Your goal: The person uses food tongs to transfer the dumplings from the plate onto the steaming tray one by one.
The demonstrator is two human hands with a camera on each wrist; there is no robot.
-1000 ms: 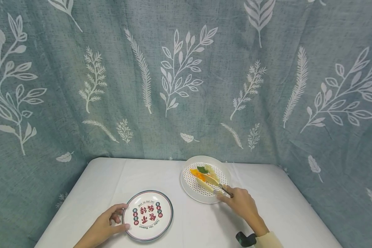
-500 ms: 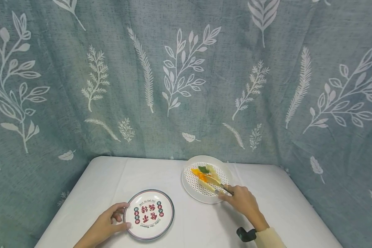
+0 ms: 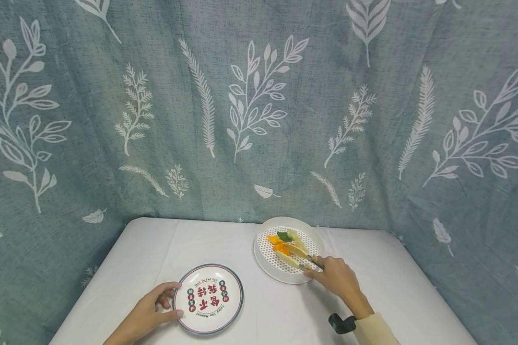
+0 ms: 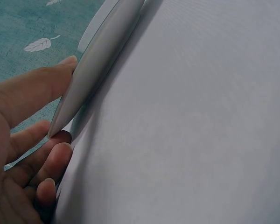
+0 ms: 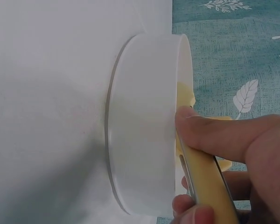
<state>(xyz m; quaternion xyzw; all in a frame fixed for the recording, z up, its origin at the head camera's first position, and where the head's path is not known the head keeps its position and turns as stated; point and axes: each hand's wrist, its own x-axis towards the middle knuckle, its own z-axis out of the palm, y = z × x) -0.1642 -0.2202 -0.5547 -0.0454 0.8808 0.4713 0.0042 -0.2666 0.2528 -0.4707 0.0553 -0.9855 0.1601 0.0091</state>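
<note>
My left hand (image 3: 148, 311) holds the left rim of a round white plate (image 3: 230, 297) with a dark-edged border and red printed characters. In the left wrist view the thumb is on the rim and fingertips are at the plate's underside (image 4: 95, 70). Over at the right, my right hand (image 3: 337, 280) grips tongs (image 5: 207, 186) with pale yellow arms and metal edges. The tongs reach into a white round basket (image 3: 262, 264) with a perforated bottom, their ends on either side of an orange piece (image 3: 280, 247). A dark green piece (image 3: 284, 236) and a pale yellow piece (image 3: 297, 237) lie beside it.
A white cloth covers the table (image 3: 155, 249). Beyond its back edge hangs a blue-green curtain (image 3: 293, 191) with white leaf prints, which also runs along both sides. The basket stands near the back edge, its high wall (image 5: 142, 121) showing in the right wrist view.
The head view has shifted slightly. Both hands, the plate, the tongs and the basket keep nearly the same places relative to one another.
</note>
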